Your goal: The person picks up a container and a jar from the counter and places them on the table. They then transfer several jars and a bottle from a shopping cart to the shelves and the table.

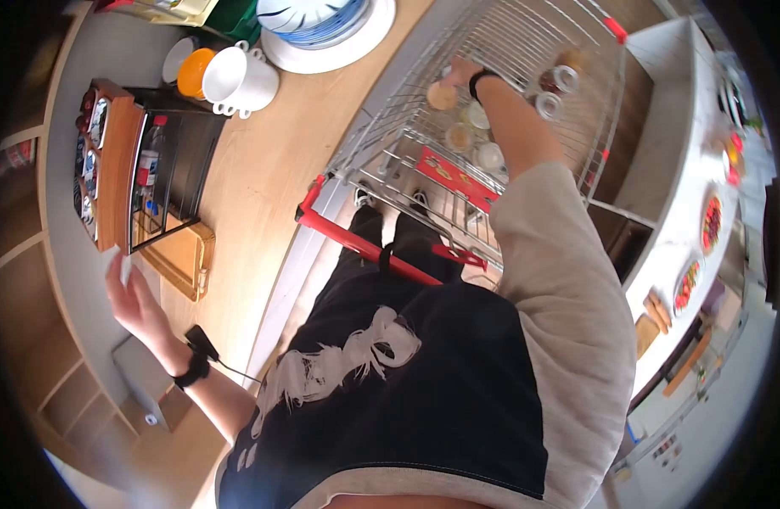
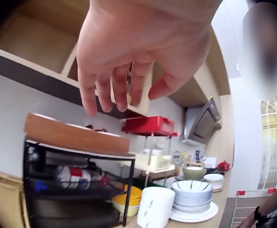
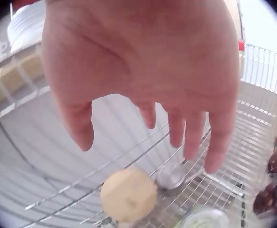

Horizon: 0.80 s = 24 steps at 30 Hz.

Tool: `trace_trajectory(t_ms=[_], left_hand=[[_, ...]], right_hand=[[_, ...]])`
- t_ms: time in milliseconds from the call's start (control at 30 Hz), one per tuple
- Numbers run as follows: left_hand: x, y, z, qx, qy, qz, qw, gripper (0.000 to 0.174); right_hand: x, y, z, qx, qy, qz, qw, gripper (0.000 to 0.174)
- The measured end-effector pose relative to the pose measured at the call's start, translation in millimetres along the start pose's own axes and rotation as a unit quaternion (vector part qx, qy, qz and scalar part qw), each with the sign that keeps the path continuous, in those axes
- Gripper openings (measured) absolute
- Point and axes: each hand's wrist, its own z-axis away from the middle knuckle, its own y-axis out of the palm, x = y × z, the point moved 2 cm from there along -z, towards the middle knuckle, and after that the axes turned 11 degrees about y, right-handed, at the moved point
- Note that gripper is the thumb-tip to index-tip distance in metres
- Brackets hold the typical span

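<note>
My right hand (image 1: 465,71) reaches down into a wire shopping cart (image 1: 513,34), fingers apart and extended. Just below those fingers in the right wrist view is a jar's round tan lid (image 3: 129,194). Beside it stand a small clear-topped jar (image 3: 170,176) and another jar with a pale lid (image 3: 206,219). My left hand (image 1: 140,310) is raised above the wooden counter (image 1: 263,144), near a black rack (image 2: 79,190). Its fingers hang loosely and hold nothing in the left wrist view.
Jars with dark contents (image 1: 560,80) sit on the cart's other side. White mugs (image 1: 241,78), stacked plates (image 1: 314,21) and a tan tray (image 1: 182,259) stand on the counter. The cart's red handle (image 1: 364,246) crosses before my body. A white counter (image 1: 662,288) with food plates lies right.
</note>
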Motion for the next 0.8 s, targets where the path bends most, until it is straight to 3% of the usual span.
trace_trajectory(t_ms=[33,133,200,333,533,600,633,700,733,800], left_hand=[[4,-4,18,0.005,-0.033,0.0,0.999,0.035],[14,-25,72,0.0,-0.13,-0.017,0.991,0.034],[16,-35,95,-0.021,-0.196,-0.027,0.98,0.034],[-7,-44,111,-0.047,-0.23,-0.031,0.971,0.032],[-14,-17,88,-0.058,-0.197,0.01,0.979,0.033],[-12,-2,78,-0.039,-0.132,0.033,0.99,0.032],[-14,5,71,-0.026,-0.11,0.04,0.993,0.031],[-21,24,57,-0.019,-0.093,0.105,0.99,0.031],[-25,33,50,-0.021,-0.08,0.15,0.985,0.03],[-40,47,32,0.015,0.012,0.174,0.985,0.029]], right_hand=[[14,24,22,-0.01,0.042,-0.002,0.999,0.089],[40,59,47,0.044,0.038,0.036,0.998,0.083],[41,79,45,-0.036,0.064,0.082,0.994,0.054],[27,102,29,-0.078,0.004,0.078,0.994,0.064],[-1,17,75,-0.074,0.081,-0.005,0.994,0.078],[-21,-19,100,-0.111,-0.007,-0.029,0.993,0.079],[-30,-45,130,-0.122,0.017,-0.013,0.992,0.079],[-18,-111,198,-0.149,-0.062,-0.044,0.986,0.076],[-18,-139,231,-0.16,-0.05,-0.031,0.985,0.076],[0,-188,303,-0.26,-0.164,-0.026,0.951,0.076]])
